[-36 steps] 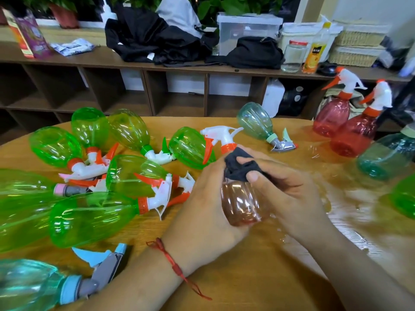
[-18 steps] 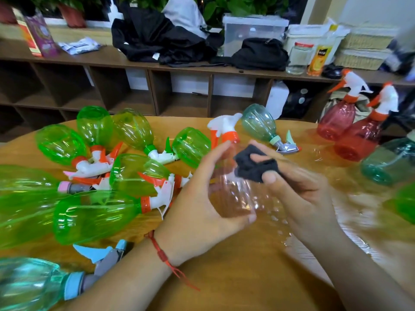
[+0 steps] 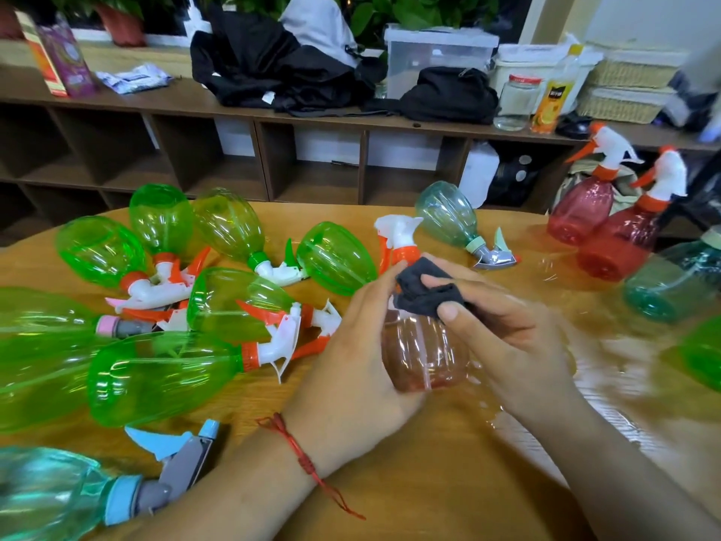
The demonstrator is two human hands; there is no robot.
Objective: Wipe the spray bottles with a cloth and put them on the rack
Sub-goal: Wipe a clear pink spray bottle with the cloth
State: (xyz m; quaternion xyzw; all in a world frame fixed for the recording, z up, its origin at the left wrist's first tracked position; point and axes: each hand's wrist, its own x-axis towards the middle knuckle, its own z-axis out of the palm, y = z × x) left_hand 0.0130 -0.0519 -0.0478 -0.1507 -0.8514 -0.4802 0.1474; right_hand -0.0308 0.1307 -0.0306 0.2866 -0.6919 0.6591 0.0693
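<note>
Cloth (image 3: 423,291) back against bottle (image 3: 425,355) neck, right grip (image 3: 507,337) pinching it, left grip (image 3: 351,369) round bottle

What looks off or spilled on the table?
A wet-looking sheen with droplets covers the table to the right of the held pink bottle, probably spilled water. The green bottles lie on their sides in a heap at left, while two red bottles stand upright at far right. No damage visible.

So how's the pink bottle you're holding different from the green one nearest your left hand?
The pink bottle is held upright by the left hand; the green bottle lies on its side. The pink bottle has a cloth on it; the green bottle doesn't. Both have orange-and-white sprayers.
</note>
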